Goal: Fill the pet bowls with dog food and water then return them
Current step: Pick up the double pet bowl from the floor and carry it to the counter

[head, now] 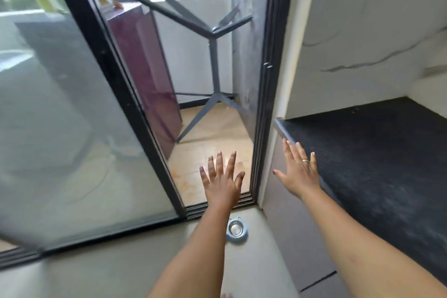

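Observation:
A small pet bowl (236, 230), metal inside a pale blue rim, sits on the grey floor just inside the open sliding door, partly hidden by my left forearm. I cannot tell if anything is in it. My left hand (222, 180) is stretched forward above it with fingers spread and nothing in it, over the door's threshold. My right hand (299, 170), wearing a ring, is also spread and holds nothing, hovering by the front corner of the dark countertop (367, 150). No second bowl, dog food or water source is in view.
A black-framed glass sliding door (79, 113) stands at the left, with the opening to a balcony ahead. On the balcony stand a grey metal stand (214, 72) with spread legs and a dark maroon cabinet (147, 68). A marble-look wall (362, 31) rises at the right.

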The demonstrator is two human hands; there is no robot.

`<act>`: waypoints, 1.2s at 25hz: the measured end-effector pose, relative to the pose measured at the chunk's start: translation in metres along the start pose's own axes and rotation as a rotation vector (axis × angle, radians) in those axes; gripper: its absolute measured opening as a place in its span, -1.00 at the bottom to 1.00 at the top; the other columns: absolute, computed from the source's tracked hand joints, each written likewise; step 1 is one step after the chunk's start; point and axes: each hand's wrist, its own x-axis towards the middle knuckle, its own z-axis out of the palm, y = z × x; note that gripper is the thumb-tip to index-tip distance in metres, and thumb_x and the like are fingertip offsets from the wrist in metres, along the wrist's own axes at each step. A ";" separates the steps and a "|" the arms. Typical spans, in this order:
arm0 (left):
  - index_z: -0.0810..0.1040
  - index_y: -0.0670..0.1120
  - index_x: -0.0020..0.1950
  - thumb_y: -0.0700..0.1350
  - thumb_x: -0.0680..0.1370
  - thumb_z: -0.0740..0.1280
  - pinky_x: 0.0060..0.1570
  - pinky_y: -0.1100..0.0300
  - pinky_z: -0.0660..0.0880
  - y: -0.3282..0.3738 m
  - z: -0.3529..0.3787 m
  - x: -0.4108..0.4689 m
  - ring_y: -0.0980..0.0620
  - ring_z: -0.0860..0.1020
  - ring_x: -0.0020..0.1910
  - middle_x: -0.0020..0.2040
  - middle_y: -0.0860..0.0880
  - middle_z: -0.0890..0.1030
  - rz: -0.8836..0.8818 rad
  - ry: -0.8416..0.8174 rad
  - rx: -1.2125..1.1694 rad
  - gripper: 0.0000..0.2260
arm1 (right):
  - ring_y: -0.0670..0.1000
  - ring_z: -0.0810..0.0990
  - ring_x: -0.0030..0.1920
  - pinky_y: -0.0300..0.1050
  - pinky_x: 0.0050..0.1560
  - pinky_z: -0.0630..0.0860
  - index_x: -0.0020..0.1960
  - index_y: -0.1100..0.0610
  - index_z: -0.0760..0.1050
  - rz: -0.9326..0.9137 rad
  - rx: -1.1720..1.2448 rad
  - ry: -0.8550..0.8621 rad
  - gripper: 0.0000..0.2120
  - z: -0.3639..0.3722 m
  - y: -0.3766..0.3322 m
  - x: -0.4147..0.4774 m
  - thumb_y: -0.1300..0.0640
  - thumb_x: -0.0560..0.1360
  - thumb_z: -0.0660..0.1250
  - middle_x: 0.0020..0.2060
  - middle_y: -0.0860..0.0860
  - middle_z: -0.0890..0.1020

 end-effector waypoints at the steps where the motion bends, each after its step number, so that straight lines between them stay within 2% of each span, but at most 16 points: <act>1: -0.29 0.23 0.54 0.33 0.56 -0.25 0.46 -0.15 -0.33 -0.012 0.000 0.000 -0.08 -0.24 0.58 0.61 0.01 -0.21 -0.027 -0.019 0.014 -0.42 | 0.00 -0.18 0.56 0.14 0.51 -0.25 0.56 0.03 -0.27 -0.021 0.009 -0.029 -0.14 0.009 -0.009 0.003 -0.16 0.53 0.23 0.58 -0.04 -0.11; 4: -0.29 0.23 0.55 0.24 0.64 -0.10 0.46 -0.15 -0.33 -0.041 0.006 0.012 -0.09 -0.26 0.57 0.61 0.00 -0.22 -0.071 -0.072 0.026 -0.46 | 0.02 -0.18 0.56 0.06 0.51 -0.25 0.56 0.01 -0.30 -0.059 0.030 -0.122 -0.11 0.034 -0.029 0.019 -0.15 0.53 0.25 0.58 -0.03 -0.13; 12: -0.27 0.22 0.55 0.25 0.63 -0.10 0.47 -0.15 -0.30 -0.093 0.045 0.091 -0.08 -0.25 0.58 0.61 0.00 -0.20 0.022 -0.161 0.086 -0.46 | 0.00 -0.12 0.57 0.05 0.53 -0.13 0.57 0.05 -0.23 -0.081 0.075 -0.288 -0.06 0.103 -0.055 0.096 -0.12 0.48 0.34 0.58 -0.01 0.01; 16: -0.35 0.22 0.50 0.28 0.62 -0.08 0.47 -0.18 -0.28 -0.132 0.111 0.121 -0.10 -0.26 0.57 0.61 -0.02 -0.22 -0.050 -0.201 0.069 -0.42 | 0.01 -0.11 0.56 0.05 0.54 -0.10 0.57 0.05 -0.24 -0.105 0.061 -0.372 -0.06 0.191 -0.052 0.123 -0.14 0.48 0.33 0.58 -0.01 0.00; 19: -0.28 0.19 0.56 0.33 0.58 0.03 0.47 -0.19 -0.27 -0.166 0.206 0.139 -0.11 -0.26 0.57 0.61 -0.02 -0.22 -0.079 -0.288 0.065 -0.32 | 0.02 -0.10 0.57 0.04 0.54 -0.04 0.57 0.06 -0.25 -0.145 0.076 -0.451 -0.01 0.292 -0.038 0.146 -0.17 0.45 0.36 0.58 0.02 -0.02; 22: -0.23 0.12 0.59 0.32 0.51 0.22 0.48 -0.18 -0.22 -0.205 0.330 0.162 -0.10 -0.20 0.58 0.62 -0.02 -0.16 -0.101 -0.412 0.050 -0.15 | 0.05 -0.03 0.56 0.03 0.53 0.03 0.58 0.10 -0.19 -0.135 0.110 -0.556 -0.02 0.422 -0.012 0.162 -0.16 0.45 0.38 0.57 0.04 0.02; 24: -0.19 0.08 0.60 0.26 0.47 0.35 0.51 -0.14 -0.13 -0.233 0.408 0.176 -0.11 -0.15 0.59 0.62 -0.03 -0.12 -0.111 -0.458 0.009 -0.08 | 0.11 0.12 0.53 0.01 0.50 0.13 0.58 0.13 -0.04 -0.019 0.172 -0.620 -0.24 0.509 0.009 0.168 -0.05 0.55 0.28 0.55 0.09 0.13; 26: -0.15 0.03 0.60 0.23 0.42 0.43 0.51 -0.06 -0.04 -0.256 0.488 0.186 -0.12 -0.11 0.59 0.62 -0.04 -0.09 -0.117 -0.482 -0.054 -0.01 | 0.17 0.29 0.46 -0.01 0.43 0.25 0.51 0.19 0.19 0.160 0.240 -0.614 -0.51 0.601 0.034 0.170 0.10 0.62 0.14 0.48 0.17 0.30; 28: -0.09 -0.05 0.60 0.24 0.35 0.49 0.50 0.02 0.01 -0.278 0.555 0.195 -0.12 -0.04 0.57 0.61 -0.07 -0.01 -0.116 -0.518 -0.096 0.06 | 0.20 0.34 0.42 -0.05 0.37 0.28 0.45 0.25 0.30 0.318 0.281 -0.576 -0.59 0.676 0.054 0.164 0.19 0.63 0.09 0.43 0.22 0.38; 30: 0.00 -0.08 0.58 0.24 0.25 0.54 0.47 0.05 0.11 -0.296 0.621 0.198 -0.10 0.08 0.53 0.57 -0.06 0.12 -0.140 -0.570 -0.141 0.10 | 0.22 0.35 0.41 -0.06 0.35 0.28 0.44 0.27 0.30 0.436 0.296 -0.575 -0.59 0.744 0.072 0.154 0.20 0.62 0.10 0.42 0.23 0.39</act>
